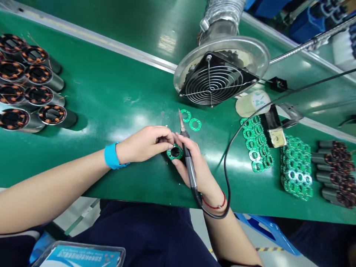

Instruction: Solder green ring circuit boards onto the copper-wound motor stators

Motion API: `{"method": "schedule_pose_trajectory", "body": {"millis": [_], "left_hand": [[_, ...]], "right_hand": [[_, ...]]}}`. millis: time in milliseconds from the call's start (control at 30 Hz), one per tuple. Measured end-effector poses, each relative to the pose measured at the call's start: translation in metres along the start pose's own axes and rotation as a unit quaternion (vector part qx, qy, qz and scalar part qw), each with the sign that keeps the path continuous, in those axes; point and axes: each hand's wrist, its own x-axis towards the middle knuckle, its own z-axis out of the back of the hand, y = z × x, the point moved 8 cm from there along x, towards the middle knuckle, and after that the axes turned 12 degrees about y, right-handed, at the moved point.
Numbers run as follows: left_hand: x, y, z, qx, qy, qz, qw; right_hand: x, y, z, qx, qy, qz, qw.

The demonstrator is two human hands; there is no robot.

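My left hand [144, 144], with a blue wristband, pinches the top edge of a small green ring-shaped circuit board [175, 152] that seems to sit on a dark part over the green table [111, 96]. My right hand [196, 165] is closed round a black soldering iron [189, 163]; its tip points away from me, just above the board. The same hand's fingers touch the board's right side. Two loose green ring boards [190, 120] lie beyond the iron's tip.
A fume extractor fan [215, 79] on a hose hangs over the far middle. Wound motor stators [30, 85] lie stacked at left, more stators [335, 172] at right. Piles of green boards [278, 159], a solder stand [274, 128] and a white roll [251, 103] sit right.
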Motion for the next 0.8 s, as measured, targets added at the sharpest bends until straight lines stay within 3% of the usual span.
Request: {"method": "schedule_pose_trajectory", "body": {"millis": [133,267,400,633,800], "left_hand": [[0.002,0.008,-0.005,-0.077,-0.005,0.044,0.996],[0.002,0.013,-0.006,-0.128,-0.009,0.071,0.989],[0.002,0.012,-0.004,-0.134,-0.029,0.080,0.987],[0.005,0.011,-0.003,-0.107,-0.033,0.081,0.990],[0.005,0.012,-0.002,-0.091,-0.037,0.085,0.992]], "right_hand": [[-0.003,0.016,0.005,-0.105,-0.070,0.048,0.991],[-0.006,0.021,0.009,-0.154,-0.097,0.030,0.983],[-0.010,0.025,0.012,-0.114,-0.120,0.042,0.985],[-0.042,0.008,0.029,0.014,-0.288,0.025,0.957],[-0.045,0.008,0.029,0.057,-0.300,0.055,0.951]]}}
